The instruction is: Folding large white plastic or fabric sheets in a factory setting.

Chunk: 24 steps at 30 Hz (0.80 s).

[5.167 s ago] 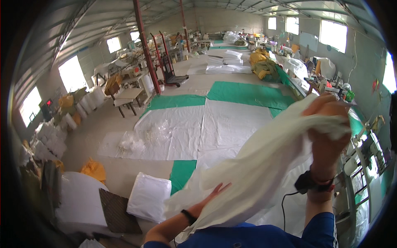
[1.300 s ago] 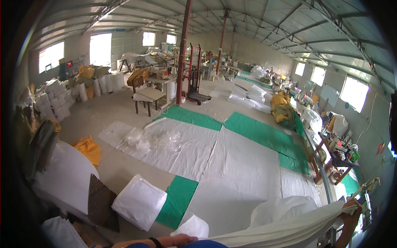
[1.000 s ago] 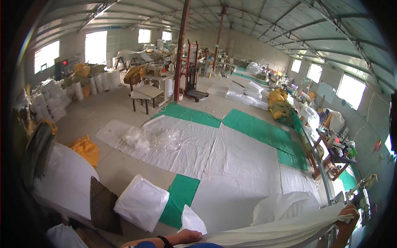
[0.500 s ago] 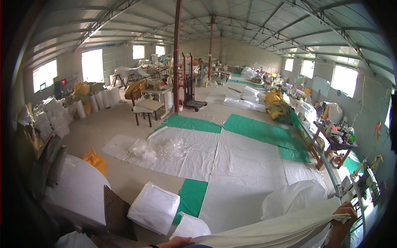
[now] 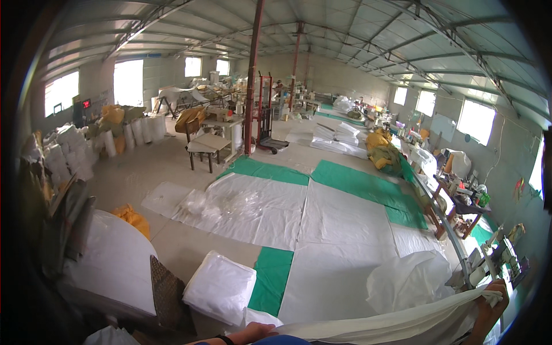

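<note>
White sheet: it hangs as a long strip [image 5: 379, 328] low in front of the person, across the body, slightly sagging and higher at its right end.
Right hand: the grip [image 5: 493, 302] is closed on the sheet, a small bunch of it poking out past the fingers.
Left hand: fingers curl [image 5: 256, 332] at the sheet's near end and look to be gripping it; just how is hard to see.
Handling the sheet: I'd judge both ends want equal height and an even pull, fingers near the edge, so the cloth hangs without twisting. The right end needs care around the metal equipment [image 5: 510, 259] just beside it.
Crumpled white sheeting: it billows [image 5: 411, 282] beyond the held strip, above the flat floor sheets [image 5: 345, 270], and could tangle.
Folded white stack: it lies [image 5: 221, 287] next to a green sheet [image 5: 270, 276].
Yellow sack: slumped on the floor [image 5: 132, 220], contents hidden.
Yellow-and-green bundle: bulging [image 5: 382, 150]; I can't tell what's inside.
</note>
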Available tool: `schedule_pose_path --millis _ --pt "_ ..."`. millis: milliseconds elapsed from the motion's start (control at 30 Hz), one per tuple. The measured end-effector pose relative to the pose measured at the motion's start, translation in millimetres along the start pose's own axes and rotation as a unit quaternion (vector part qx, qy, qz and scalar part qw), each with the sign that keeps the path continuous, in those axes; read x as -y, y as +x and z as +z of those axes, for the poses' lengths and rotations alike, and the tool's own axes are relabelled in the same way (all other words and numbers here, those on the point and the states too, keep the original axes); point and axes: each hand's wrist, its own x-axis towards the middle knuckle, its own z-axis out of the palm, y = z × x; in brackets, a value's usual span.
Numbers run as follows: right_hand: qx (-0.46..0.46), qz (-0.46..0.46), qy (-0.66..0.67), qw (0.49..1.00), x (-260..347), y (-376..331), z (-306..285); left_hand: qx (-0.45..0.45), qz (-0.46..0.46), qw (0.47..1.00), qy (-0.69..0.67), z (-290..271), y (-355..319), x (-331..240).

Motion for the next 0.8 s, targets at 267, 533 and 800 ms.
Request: schedule_pose_path --millis 267,533,800 --pt "0.056 -0.050 0.037 0.997 71.7 34.3 101.1 0.023 0.230 0.966 0.112 -116.2 -69.6 -9.0" --pt "0.120 0.006 0.015 0.993 212.9 98.9 239.9 -0.100 0.373 0.920 0.067 -180.2 -124.7 4.9" --pt "0.150 -0.097 0.042 0.983 324.5 107.7 312.0 -0.273 0.313 0.887 0.201 -218.7 -109.4 36.8"
